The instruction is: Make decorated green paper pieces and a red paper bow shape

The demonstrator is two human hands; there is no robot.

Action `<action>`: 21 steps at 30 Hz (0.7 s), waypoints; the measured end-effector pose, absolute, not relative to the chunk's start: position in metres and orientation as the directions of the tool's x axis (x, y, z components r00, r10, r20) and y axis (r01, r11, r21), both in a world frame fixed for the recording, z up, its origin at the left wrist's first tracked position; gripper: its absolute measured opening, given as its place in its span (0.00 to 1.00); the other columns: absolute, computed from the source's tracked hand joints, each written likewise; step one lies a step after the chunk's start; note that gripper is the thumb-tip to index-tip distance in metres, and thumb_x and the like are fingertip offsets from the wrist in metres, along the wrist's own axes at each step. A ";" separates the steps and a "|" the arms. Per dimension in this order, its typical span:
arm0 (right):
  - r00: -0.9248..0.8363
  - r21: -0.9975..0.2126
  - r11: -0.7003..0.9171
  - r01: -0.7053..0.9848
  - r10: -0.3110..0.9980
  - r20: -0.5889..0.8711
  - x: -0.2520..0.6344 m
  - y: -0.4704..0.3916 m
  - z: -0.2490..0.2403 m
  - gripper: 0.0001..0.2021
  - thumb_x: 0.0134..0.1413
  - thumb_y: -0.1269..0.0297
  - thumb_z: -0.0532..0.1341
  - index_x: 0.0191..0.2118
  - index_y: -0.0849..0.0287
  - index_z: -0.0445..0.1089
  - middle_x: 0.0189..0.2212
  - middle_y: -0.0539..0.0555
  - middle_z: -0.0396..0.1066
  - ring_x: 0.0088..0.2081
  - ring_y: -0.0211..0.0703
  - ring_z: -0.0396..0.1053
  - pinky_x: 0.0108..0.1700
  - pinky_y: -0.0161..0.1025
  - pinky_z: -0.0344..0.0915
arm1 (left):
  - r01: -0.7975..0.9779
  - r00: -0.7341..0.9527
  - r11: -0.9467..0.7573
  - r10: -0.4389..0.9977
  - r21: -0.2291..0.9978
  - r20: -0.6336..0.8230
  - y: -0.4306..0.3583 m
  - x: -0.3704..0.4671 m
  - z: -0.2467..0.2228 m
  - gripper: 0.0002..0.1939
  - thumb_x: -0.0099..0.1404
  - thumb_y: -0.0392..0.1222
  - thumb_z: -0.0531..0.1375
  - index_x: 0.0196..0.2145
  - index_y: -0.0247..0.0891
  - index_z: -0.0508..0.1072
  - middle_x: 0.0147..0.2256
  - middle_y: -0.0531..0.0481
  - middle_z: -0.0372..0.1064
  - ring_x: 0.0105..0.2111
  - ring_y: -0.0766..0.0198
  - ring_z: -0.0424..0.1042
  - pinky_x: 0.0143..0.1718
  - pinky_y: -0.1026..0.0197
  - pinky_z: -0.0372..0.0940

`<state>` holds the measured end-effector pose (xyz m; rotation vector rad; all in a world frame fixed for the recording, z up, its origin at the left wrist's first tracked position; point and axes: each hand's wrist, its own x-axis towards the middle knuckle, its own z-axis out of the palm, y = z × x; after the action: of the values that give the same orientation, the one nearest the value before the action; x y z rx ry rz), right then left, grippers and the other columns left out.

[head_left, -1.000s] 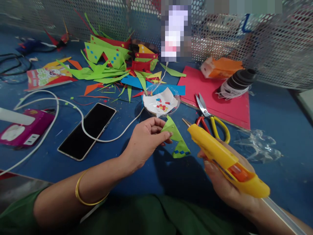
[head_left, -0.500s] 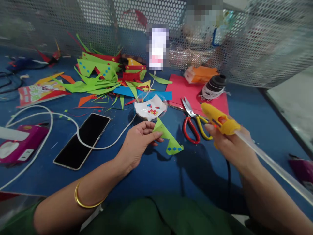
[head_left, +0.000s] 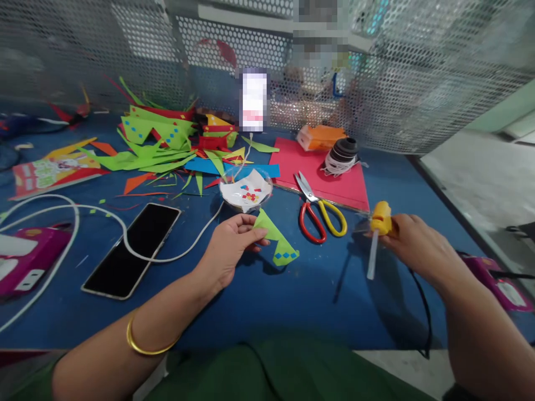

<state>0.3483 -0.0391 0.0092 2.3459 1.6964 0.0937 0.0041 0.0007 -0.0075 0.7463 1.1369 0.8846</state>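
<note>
My left hand (head_left: 228,248) pinches a folded green paper piece (head_left: 278,236) between thumb and fingers, over the middle of the blue table. Small blue diamonds line the lower edge of that paper. At the right, my right hand (head_left: 422,248) grips a yellow hot glue gun (head_left: 381,218), with a clear glue stick (head_left: 373,256) sticking out of it toward me. A clear bowl (head_left: 267,192) lined with white paper stands just beyond the left hand, holding several tiny coloured paper bits. Scissors (head_left: 313,206) with one red and one yellow handle lie between the hands.
Green paper masks (head_left: 159,131) and cut scraps pile at the back left. A phone (head_left: 131,250) lies under a white cable (head_left: 175,259). Red sheets (head_left: 288,159) carry a black spool (head_left: 343,156) and an orange packet (head_left: 320,136). A perforated metal panel (head_left: 276,67) closes the back.
My right hand has swung to the right with the glue gun, turning it so the glue stick now points down toward me. The left hand still holds the green paper; the view has shifted slightly.
</note>
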 end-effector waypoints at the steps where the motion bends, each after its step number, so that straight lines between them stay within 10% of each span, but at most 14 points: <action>1: 0.319 0.190 -0.294 0.937 0.941 -0.116 0.351 -0.038 0.008 0.11 0.60 0.57 0.62 0.32 0.50 0.58 0.35 0.60 0.70 0.38 0.55 0.72 0.34 0.43 0.56 | -0.208 0.170 0.471 0.881 0.857 -0.442 0.000 0.004 -0.008 0.13 0.51 0.34 0.71 0.33 0.35 0.72 0.26 0.53 0.76 0.25 0.68 0.75 0.25 0.68 0.65; 7: 0.299 0.040 -0.297 0.954 0.938 -0.176 0.367 -0.031 0.009 0.14 0.51 0.50 0.61 0.24 0.48 0.59 0.28 0.59 0.68 0.30 0.53 0.67 0.32 0.46 0.54 | -0.225 0.168 0.499 0.866 0.837 -0.471 -0.001 0.005 -0.005 0.10 0.54 0.31 0.68 0.32 0.34 0.72 0.26 0.51 0.76 0.24 0.68 0.75 0.24 0.68 0.65; 15: 0.366 0.124 -0.347 0.930 0.908 -0.202 0.376 -0.027 0.015 0.23 0.48 0.34 0.52 0.22 0.48 0.62 0.24 0.58 0.70 0.28 0.58 0.70 0.30 0.48 0.58 | -0.236 0.201 0.509 0.859 0.828 -0.471 -0.001 0.004 -0.006 0.09 0.54 0.31 0.68 0.32 0.34 0.71 0.26 0.51 0.76 0.24 0.69 0.74 0.25 0.66 0.65; 21: 0.312 0.142 -0.301 0.943 0.948 -0.064 0.406 -0.024 0.024 0.35 0.30 0.24 0.54 0.34 0.49 0.75 0.40 0.63 0.78 0.36 0.62 0.75 0.36 0.52 0.67 | -0.234 0.209 0.521 0.851 0.821 -0.481 -0.002 0.005 -0.006 0.09 0.55 0.32 0.68 0.33 0.34 0.71 0.27 0.50 0.76 0.25 0.68 0.75 0.26 0.65 0.64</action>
<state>0.4061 -0.0236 0.0244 2.4169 1.7569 0.0475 0.0053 -0.0019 -0.0061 0.6831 1.1103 0.8421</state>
